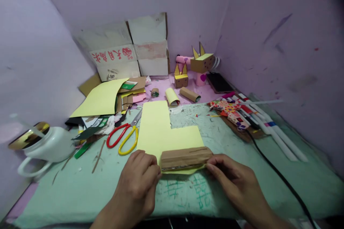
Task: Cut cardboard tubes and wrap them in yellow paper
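Note:
A folded piece of brown cardboard lies along the lower edge of an L-shaped sheet of yellow paper. My left hand has its fingers curled at the cardboard's left end, where the fingertips are partly hidden. At the right end, my right hand pinches the cardboard and the paper's edge between thumb and fingers. Yellow paper sticks out below the cardboard. Scissors with one red and one yellow handle lie left of the paper, blades touching or close to it.
At left stands a white mug beside paper and cardboard scraps. Cardboard rolls and a small eared box figure sit behind. Markers, a phone and a glue gun with black cord are on the right.

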A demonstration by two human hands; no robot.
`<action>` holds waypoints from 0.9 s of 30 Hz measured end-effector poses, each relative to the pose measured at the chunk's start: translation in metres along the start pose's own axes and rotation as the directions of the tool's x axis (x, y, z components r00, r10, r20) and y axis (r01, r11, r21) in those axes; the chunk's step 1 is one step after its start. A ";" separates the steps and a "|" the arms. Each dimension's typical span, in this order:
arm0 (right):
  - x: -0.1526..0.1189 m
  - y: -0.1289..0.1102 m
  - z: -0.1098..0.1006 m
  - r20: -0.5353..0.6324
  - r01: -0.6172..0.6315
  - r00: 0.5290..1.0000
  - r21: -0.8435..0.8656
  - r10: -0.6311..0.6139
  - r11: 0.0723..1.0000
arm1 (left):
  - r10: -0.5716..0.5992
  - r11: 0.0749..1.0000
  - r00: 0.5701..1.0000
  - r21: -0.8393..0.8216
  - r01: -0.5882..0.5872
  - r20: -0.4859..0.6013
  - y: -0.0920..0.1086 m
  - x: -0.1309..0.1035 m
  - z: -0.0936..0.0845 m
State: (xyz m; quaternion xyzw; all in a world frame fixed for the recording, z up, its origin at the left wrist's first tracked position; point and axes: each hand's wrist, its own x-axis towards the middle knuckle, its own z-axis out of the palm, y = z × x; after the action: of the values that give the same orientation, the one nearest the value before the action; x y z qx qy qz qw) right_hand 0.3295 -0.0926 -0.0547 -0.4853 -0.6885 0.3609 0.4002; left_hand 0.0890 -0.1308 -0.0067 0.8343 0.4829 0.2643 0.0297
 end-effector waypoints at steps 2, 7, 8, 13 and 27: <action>-0.001 -0.002 0.000 -0.030 0.048 0.998 -0.028 -0.049 0.998 | -0.009 1.000 1.000 -0.023 0.009 0.005 0.000 0.001 -0.002; -0.001 -0.006 -0.001 -0.043 0.109 0.993 -0.052 -0.112 0.993 | -0.037 0.999 0.999 -0.020 0.038 0.037 -0.002 0.005 -0.007; 0.000 -0.006 -0.001 -0.038 0.111 0.993 -0.061 -0.113 0.992 | -0.042 0.999 0.997 -0.009 0.043 0.061 -0.002 0.006 -0.007; -0.002 -0.001 -0.001 0.007 0.083 0.997 -0.112 -0.082 0.990 | -0.103 0.995 0.977 0.035 0.098 0.185 -0.003 0.010 -0.012; -0.004 0.006 0.003 0.059 -0.213 0.976 0.075 0.209 0.974 | -0.170 0.984 0.952 0.104 0.147 0.254 -0.006 0.008 -0.014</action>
State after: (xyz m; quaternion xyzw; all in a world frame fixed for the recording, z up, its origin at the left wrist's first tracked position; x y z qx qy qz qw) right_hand 0.3299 -0.0954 -0.0622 -0.5295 -0.6279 0.4413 0.3613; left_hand 0.0810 -0.1244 0.0065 0.8209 0.5508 0.1279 0.0794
